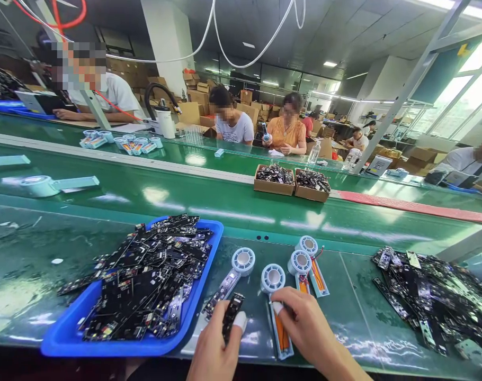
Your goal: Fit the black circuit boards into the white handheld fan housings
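My left hand [219, 338] pinches a black circuit board [232, 312] upright between thumb and fingers. Just right of it, my right hand [300, 320] has its thumb and fingers closed at the neck of a light blue fan housing [273, 278]; its open handle holds an orange part [279, 330]. Whether those fingertips grip the housing or something small is hidden. Another fan unit [243, 260], with a board along its handle, lies behind my left hand. Two more housings [300, 263] with orange parts and red wires lie beyond my right hand.
A blue tray [215, 248] heaped with boards stands at left, and a loose board pile [435, 296] lies at right. Two cardboard boxes [273, 188] of boards sit across the green conveyor [185, 185]. Fan units [38, 185] lie at far left. Several people sit opposite.
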{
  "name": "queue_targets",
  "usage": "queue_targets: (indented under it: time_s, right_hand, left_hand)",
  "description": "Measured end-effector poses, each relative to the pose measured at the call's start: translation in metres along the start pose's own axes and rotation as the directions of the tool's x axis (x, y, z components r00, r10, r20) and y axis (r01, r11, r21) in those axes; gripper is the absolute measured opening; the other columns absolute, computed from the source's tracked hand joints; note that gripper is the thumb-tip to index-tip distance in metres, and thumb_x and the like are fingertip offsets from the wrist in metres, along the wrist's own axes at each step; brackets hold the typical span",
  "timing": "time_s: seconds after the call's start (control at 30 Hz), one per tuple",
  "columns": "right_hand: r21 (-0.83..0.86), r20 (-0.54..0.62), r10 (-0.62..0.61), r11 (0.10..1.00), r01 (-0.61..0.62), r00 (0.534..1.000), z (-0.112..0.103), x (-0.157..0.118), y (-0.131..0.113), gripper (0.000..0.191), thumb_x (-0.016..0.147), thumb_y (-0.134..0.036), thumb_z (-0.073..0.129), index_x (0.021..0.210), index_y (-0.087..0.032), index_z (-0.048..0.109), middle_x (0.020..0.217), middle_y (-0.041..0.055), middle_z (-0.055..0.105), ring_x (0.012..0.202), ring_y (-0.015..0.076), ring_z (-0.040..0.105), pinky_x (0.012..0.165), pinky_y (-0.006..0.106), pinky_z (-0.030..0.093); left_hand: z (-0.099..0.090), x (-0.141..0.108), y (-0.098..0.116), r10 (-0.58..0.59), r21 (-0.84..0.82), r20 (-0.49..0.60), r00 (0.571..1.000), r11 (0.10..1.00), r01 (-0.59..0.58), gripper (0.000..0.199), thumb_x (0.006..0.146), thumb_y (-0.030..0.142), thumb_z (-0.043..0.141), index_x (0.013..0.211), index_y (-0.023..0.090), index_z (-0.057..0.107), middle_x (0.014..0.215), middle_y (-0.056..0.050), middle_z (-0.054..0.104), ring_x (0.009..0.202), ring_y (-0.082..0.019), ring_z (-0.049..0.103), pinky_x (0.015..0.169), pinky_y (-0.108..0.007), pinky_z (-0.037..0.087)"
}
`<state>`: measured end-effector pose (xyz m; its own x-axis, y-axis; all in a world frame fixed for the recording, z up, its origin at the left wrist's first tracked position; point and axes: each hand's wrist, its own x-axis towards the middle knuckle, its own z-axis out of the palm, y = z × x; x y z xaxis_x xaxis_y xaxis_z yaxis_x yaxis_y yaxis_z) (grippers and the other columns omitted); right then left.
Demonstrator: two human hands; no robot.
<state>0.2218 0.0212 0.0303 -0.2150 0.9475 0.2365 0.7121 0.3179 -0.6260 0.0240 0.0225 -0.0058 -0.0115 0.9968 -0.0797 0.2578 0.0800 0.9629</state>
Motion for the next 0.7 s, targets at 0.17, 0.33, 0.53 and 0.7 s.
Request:
queue_targets:
  time_s: [0.17, 0.33, 0.53, 0.7]
  right_hand:
    - [0.251, -0.102, 0.221, 0.949, -0.189, 0.97, 0.025, -0.009, -0.005, 0.023, 0.089, -0.023, 0.055, 0.092, -0.017, 0.077, 0.065, -0.0007, 0.064, 0.052, 0.0108, 0.049, 0.051, 0.021, 0.038]
    - [0.428, -0.122, 0.34, 0.866, -0.26, 0.932, 0.033, -0.012, -0.006, 0.021, 0.089, -0.03, 0.061, 0.087, -0.017, 0.077, 0.071, 0.0011, 0.067, 0.057, 0.0113, 0.05, 0.053, 0.021, 0.04]
    - [0.387, -0.144, 0.206, 0.912, -0.136, 0.968, 0.028, -0.012, -0.012, 0.018, 0.092, -0.021, 0.058, 0.088, -0.019, 0.075, 0.082, 0.0027, 0.072, 0.069, 0.0138, 0.062, 0.062, 0.022, 0.047]
    - [0.24, -0.147, 0.043, 0.971, -0.006, 0.988, 0.029, -0.014, -0.011, 0.021, 0.095, -0.013, 0.053, 0.099, -0.019, 0.072, 0.088, 0.0037, 0.074, 0.078, 0.0151, 0.068, 0.069, 0.022, 0.051]
  left_hand:
    - [0.002, -0.009, 0.004, -0.173, -0.343, 0.201, 0.964, 0.909, 0.235, 0.034, 0.082, 0.052, 0.063, 0.099, 0.022, 0.062, 0.061, 0.004, 0.056, 0.058, -0.018, 0.057, 0.058, -0.028, 0.046]
    - [0.011, -0.016, 0.015, -0.137, -0.366, 0.209, 0.968, 0.907, 0.207, 0.028, 0.079, 0.048, 0.07, 0.084, 0.023, 0.06, 0.072, 0.002, 0.061, 0.07, -0.018, 0.059, 0.07, -0.028, 0.049]
    - [0.015, -0.009, 0.019, -0.113, -0.285, 0.172, 0.979, 0.945, 0.159, 0.024, 0.081, 0.044, 0.066, 0.089, 0.022, 0.062, 0.066, 0.004, 0.056, 0.062, -0.017, 0.053, 0.061, -0.027, 0.046]
    - [0.014, 0.004, 0.015, -0.045, -0.201, 0.283, 0.958, 0.974, 0.105, 0.025, 0.082, 0.045, 0.063, 0.083, 0.02, 0.061, 0.065, 0.003, 0.054, 0.062, -0.016, 0.05, 0.059, -0.026, 0.042]
